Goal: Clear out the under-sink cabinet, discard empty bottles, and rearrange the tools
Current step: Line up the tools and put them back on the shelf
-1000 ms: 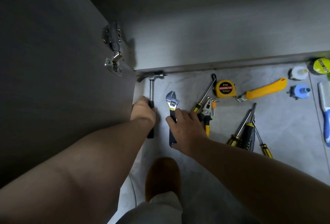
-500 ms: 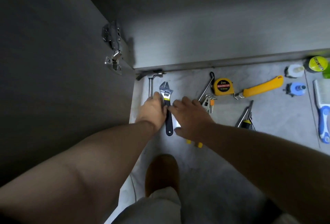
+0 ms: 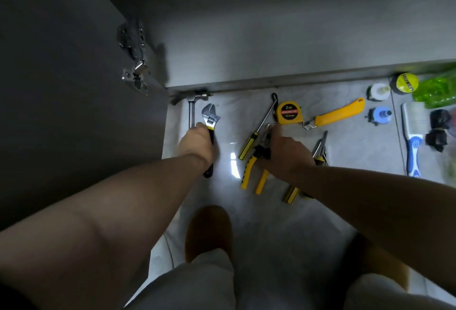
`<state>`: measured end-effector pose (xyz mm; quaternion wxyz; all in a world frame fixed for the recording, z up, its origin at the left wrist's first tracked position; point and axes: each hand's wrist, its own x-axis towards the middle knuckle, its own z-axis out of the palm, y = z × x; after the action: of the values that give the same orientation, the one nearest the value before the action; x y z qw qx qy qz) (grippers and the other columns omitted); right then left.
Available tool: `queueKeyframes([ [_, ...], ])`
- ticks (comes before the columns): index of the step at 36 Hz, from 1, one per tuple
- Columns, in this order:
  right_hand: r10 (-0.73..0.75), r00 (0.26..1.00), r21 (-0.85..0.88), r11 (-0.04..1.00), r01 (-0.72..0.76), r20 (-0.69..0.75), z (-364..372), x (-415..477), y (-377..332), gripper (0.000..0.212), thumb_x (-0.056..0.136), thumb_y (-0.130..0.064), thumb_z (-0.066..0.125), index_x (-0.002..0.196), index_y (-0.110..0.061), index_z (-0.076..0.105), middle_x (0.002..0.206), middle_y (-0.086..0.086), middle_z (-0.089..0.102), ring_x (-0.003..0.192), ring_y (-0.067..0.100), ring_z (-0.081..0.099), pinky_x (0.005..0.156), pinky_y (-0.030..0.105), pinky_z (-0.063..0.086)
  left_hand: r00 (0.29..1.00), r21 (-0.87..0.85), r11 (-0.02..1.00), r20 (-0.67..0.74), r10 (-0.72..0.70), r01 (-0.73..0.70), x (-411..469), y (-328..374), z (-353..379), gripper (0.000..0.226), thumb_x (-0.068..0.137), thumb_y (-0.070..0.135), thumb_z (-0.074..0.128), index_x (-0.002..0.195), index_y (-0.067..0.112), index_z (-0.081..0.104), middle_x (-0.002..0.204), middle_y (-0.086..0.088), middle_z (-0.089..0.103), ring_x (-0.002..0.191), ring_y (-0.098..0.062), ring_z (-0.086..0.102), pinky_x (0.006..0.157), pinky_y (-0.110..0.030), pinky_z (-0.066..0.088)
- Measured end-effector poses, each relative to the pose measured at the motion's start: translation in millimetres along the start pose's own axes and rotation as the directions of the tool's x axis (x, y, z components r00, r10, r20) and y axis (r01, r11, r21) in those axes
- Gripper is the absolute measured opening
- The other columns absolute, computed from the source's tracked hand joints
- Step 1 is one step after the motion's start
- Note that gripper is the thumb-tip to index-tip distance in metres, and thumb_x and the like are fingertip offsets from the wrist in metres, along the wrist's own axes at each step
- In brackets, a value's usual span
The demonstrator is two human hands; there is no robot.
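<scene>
Tools lie on the grey floor in front of the cabinet. My left hand (image 3: pixel 197 143) lies closed over the black handle of the adjustable wrench (image 3: pixel 210 115), right beside the steel hammer (image 3: pixel 192 110), whose head touches the cabinet base. My right hand (image 3: pixel 287 152) covers the head of the yellow-handled pliers (image 3: pixel 248 170), fingers reaching up over a metal hex key set that is mostly hidden. A black-and-yellow screwdriver (image 3: pixel 257 134) lies just left of that hand. More screwdrivers (image 3: pixel 320 145) poke out on its right.
A yellow tape measure (image 3: pixel 288 112) and a yellow-handled scraper (image 3: pixel 338 113) lie near the cabinet base. Far right: a blue-and-white brush (image 3: pixel 412 141), a green bottle (image 3: pixel 437 89), a yellow-topped roll (image 3: pixel 406 82), small caps and black items. The open cabinet door (image 3: pixel 61 87) stands on the left. My feet are below.
The wrench has shifted left, next to the hammer, and my left hand now covers its handle. My right hand left the wrench and moved right onto the pliers.
</scene>
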<state>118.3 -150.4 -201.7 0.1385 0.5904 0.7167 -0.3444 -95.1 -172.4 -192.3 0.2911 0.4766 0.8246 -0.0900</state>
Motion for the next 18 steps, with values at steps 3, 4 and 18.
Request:
queueKeyframes([
  [3, 0.172, 0.984, 0.104, 0.979, -0.176, 0.046, 3, 0, -8, 0.057, 0.078, -0.039, 0.077, 0.118, -0.012, 0.047, 0.097, 0.005, 0.060, 0.100, 0.033, 0.065, 0.065, 0.030, 0.044, 1.000, 0.020, 1.000, -0.010, 0.020, -0.020, -2, 1, 2, 0.027, 0.097, 0.010, 0.054, 0.122, 0.002, 0.048, 0.125, -0.020, 0.058, 0.113, -0.039, 0.059, 0.090, -0.042, 0.047],
  [4, 0.195, 0.978, 0.124, 0.971, -0.203, 0.075, 2, 0, -10, 0.045, 0.075, -0.035, 0.079, 0.104, -0.015, 0.052, 0.088, 0.001, 0.056, 0.098, 0.031, 0.066, 0.061, 0.026, 0.042, 0.999, 0.042, 0.998, -0.030, 0.041, -0.039, -5, 1, 2, 0.028, 0.097, 0.010, 0.053, 0.124, 0.003, 0.047, 0.126, -0.019, 0.056, 0.115, -0.038, 0.058, 0.090, -0.043, 0.047],
  [18, -0.031, 0.987, -0.053, 0.998, 0.040, 0.155, -60, 17, 24, 0.019, 0.089, -0.033, 0.062, 0.077, -0.018, 0.063, 0.046, -0.011, 0.064, 0.041, -0.006, 0.059, 0.042, 0.013, 0.039, 0.862, -0.391, 0.848, 0.211, 0.460, -0.357, -22, 41, 23, 0.050, 0.093, 0.005, 0.059, 0.140, 0.021, 0.054, 0.107, -0.003, 0.063, 0.098, -0.018, 0.059, 0.077, -0.017, 0.044],
])
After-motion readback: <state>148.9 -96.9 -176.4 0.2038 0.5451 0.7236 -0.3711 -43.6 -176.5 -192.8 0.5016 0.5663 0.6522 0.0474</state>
